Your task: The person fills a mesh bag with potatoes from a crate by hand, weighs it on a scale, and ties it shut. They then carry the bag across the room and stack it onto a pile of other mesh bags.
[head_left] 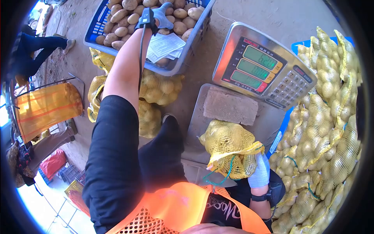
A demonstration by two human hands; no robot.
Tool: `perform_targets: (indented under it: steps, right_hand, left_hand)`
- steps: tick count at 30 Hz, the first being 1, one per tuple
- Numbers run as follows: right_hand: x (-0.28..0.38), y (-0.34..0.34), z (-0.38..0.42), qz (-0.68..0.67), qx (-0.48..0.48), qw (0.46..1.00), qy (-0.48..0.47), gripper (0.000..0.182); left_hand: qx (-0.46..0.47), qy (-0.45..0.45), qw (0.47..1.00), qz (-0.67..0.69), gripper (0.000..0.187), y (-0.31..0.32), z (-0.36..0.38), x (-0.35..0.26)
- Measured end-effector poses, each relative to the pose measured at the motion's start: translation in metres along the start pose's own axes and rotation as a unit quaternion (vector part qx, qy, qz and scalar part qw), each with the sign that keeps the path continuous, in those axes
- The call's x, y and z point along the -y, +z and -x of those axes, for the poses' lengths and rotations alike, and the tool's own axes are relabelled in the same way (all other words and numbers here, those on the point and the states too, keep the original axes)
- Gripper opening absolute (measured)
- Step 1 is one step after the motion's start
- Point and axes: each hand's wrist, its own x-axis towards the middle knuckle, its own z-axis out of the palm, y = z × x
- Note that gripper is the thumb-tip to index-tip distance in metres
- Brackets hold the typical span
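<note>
My left hand [161,16], in a pale blue glove, reaches over the blue crate [182,64] of loose potatoes [124,21], its fingers apart on or just above them. White paper slips [165,46] lie beside it. My right hand [260,171], in a white glove, grips the edge of a yellow mesh bag of potatoes [228,142]. That bag rests at the near side of the metal scale plate [198,113], and a green string [230,171] hangs from its mouth. On the plate behind it lies a brick [230,105]. The scale's display panel [255,64] is lit green.
Filled mesh bags [323,136] are piled at the right over a blue crate. More filled bags [161,87] stand on the floor below the potato crate. At the left are an orange sheet on a frame [48,107] and other people's legs [46,45].
</note>
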Motion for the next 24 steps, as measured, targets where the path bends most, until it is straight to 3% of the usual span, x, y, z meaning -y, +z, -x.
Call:
perform_targets:
  steps: [1,3,6,8,9,10,11,12,14,16,17,18,19,20,21,22,23,24]
  right_hand:
    - [-0.003,-0.001,-0.002,0.003,0.0,1.0,-0.005,0.037]
    - [-0.009,-0.004,0.001,0.011,-0.016,1.0,-0.013,0.039]
    - [-0.008,0.001,0.011,-0.024,-0.028,0.999,-0.017,0.04]
    - [-0.009,-0.001,0.016,-0.057,-0.031,0.998,-0.019,0.037]
    - [-0.011,-0.004,0.018,-0.063,-0.037,0.997,-0.023,0.037]
    - [-0.013,-0.008,0.021,-0.058,-0.037,0.997,-0.039,0.036]
    - [-0.014,-0.011,0.025,-0.052,-0.038,0.996,-0.054,0.034]
    - [-0.012,-0.009,0.029,-0.058,-0.057,0.995,-0.06,0.034]
    - [-0.008,-0.003,0.034,-0.085,-0.066,0.991,-0.075,0.033]
    - [-0.014,-0.011,0.036,-0.045,-0.034,0.993,-0.101,0.034]
    - [-0.019,-0.013,0.032,-0.041,-0.052,0.989,-0.133,0.036]
    - [-0.021,-0.012,0.031,-0.078,-0.052,0.985,-0.144,0.036]
    - [-0.024,-0.011,0.029,-0.08,-0.053,0.983,-0.157,0.035]
    - [-0.026,-0.009,0.032,-0.08,-0.058,0.983,-0.154,0.035]
    - [-0.027,-0.008,0.033,-0.078,-0.058,0.983,-0.154,0.035]
    - [-0.029,-0.01,0.032,-0.082,-0.054,0.982,-0.164,0.035]
    - [-0.033,-0.012,0.03,-0.101,-0.037,0.979,-0.176,0.035]
    - [-0.034,-0.015,0.028,-0.12,-0.021,0.975,-0.188,0.035]
  left_hand:
    - [-0.005,0.0,1.0,0.004,0.1,0.005,-0.003,0.009]
    - [-0.065,0.013,0.981,0.185,0.099,0.018,-0.008,0.028]
    - [-0.167,0.042,0.951,0.258,0.098,0.014,0.014,0.034]
    - [-0.242,0.054,0.888,0.387,0.093,0.008,0.033,0.037]
    - [-0.314,0.097,0.828,0.454,0.085,0.005,0.046,0.032]
    - [-0.291,0.081,0.77,0.561,0.085,-0.002,0.058,0.029]
    - [-0.298,0.088,0.745,0.59,0.08,-0.016,0.084,0.022]
    - [-0.237,0.103,0.683,0.683,0.07,-0.028,0.111,0.015]
    - [0.035,0.166,0.52,0.837,0.054,-0.05,0.174,-0.005]
    - [0.03,0.118,0.545,0.829,0.076,-0.08,0.254,-0.066]
    - [0.094,0.181,0.524,0.827,0.082,-0.08,0.288,-0.088]
    - [0.15,0.253,0.496,0.817,0.088,-0.084,0.312,-0.11]
    - [0.3,0.345,0.381,0.804,0.093,-0.086,0.334,-0.14]
    - [0.248,0.292,0.447,0.808,0.097,-0.08,0.362,-0.161]
    - [0.199,0.218,0.474,0.83,0.094,-0.062,0.375,-0.176]
    - [0.245,0.325,0.43,0.806,0.061,-0.049,0.375,-0.188]
    - [0.349,0.326,0.399,0.783,0.064,-0.063,0.388,-0.214]
    - [0.41,0.289,0.411,0.761,0.075,-0.042,0.387,-0.221]
